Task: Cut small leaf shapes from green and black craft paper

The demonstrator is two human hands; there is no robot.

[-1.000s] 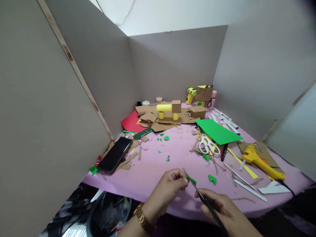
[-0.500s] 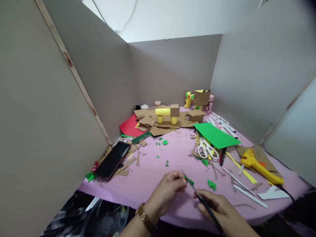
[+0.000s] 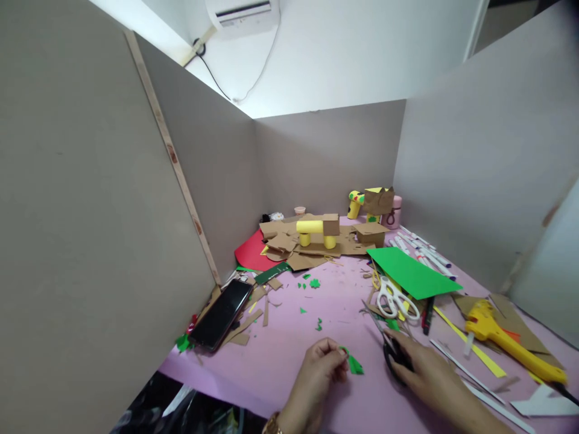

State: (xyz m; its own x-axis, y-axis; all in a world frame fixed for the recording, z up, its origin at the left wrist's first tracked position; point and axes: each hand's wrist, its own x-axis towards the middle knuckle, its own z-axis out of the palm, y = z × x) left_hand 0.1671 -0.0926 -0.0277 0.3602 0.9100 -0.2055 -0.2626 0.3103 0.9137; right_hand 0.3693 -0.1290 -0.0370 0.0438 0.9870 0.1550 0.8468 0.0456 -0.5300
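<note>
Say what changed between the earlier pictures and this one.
The right hand moved right and forward, drawing the black-handled scissors away from the green piece toward the white scissors. The camera view tilted upward. The left hand still pinches the green piece; phone, glue gun and yellow tube figure stayed put.

Pink-covered table (image 3: 271, 367): red sheet (image 3: 248, 252), cardboard pieces (image 3: 307, 261), green scraps (image 3: 315, 283), white strips (image 3: 497, 407), markers (image 3: 436, 256) along right side.
</note>
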